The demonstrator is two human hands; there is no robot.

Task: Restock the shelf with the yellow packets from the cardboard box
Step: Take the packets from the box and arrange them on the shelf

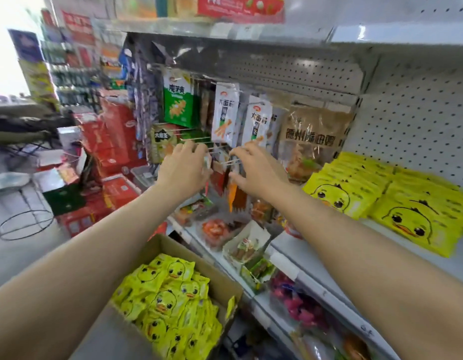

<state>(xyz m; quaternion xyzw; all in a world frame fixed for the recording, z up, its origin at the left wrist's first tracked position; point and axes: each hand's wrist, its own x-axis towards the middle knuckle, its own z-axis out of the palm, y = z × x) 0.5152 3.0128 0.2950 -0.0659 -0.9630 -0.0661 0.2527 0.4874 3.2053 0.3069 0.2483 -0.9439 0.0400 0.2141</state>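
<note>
1. The left hand and right hand reach up to the metal display hooks, fingers curled around small hanging snack packs.
2. Yellow duck packets fill the cardboard box below both hands.
3. More yellow packets lie stacked on the shelf, right of the right hand.

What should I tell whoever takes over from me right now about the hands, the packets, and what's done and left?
Left hand: up at the wire hooks, fingers curled among them; whether it grips anything is unclear.
Right hand: also at the hooks, fingers curled by a small hanging packet; grip unclear.
Neither hand holds a yellow packet.
Done: two stacks of yellow packets lie on the white shelf at right.
Left: the cardboard box below is open and still holds many yellow packets; move them onto the shelf.
</note>
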